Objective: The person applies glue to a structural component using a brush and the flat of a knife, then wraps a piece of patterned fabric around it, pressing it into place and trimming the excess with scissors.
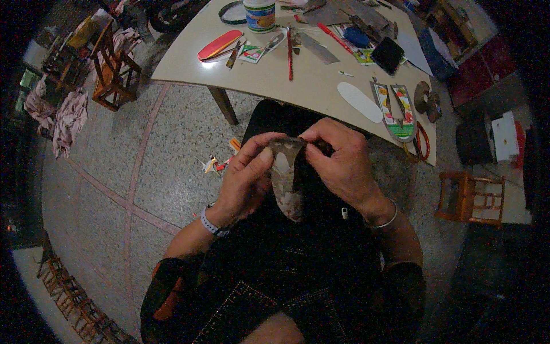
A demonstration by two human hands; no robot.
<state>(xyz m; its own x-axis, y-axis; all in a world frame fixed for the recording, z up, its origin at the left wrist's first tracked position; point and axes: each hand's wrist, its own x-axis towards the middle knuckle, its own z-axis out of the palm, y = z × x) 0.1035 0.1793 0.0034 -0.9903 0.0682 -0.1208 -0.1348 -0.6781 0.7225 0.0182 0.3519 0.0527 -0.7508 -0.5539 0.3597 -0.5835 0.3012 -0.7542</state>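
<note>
Above my lap, both hands pinch the upper edge of a grey-brown cloth shoe upper, which hangs down with its narrow rounded end lowest. My left hand grips its left corner, thumb on the near face and fingers behind. At the right corner, the thumb and forefinger of my right hand press together on the edge. Whether a needle or thread lies between those fingertips is too small to tell. Something dark shows inside the curl of my right fingers.
A pale table stands ahead, bearing a white tub, a red shoe-shaped piece, a red pen, a white insole, a dark flat square and red-handled scissors. Wooden chairs stand on both sides.
</note>
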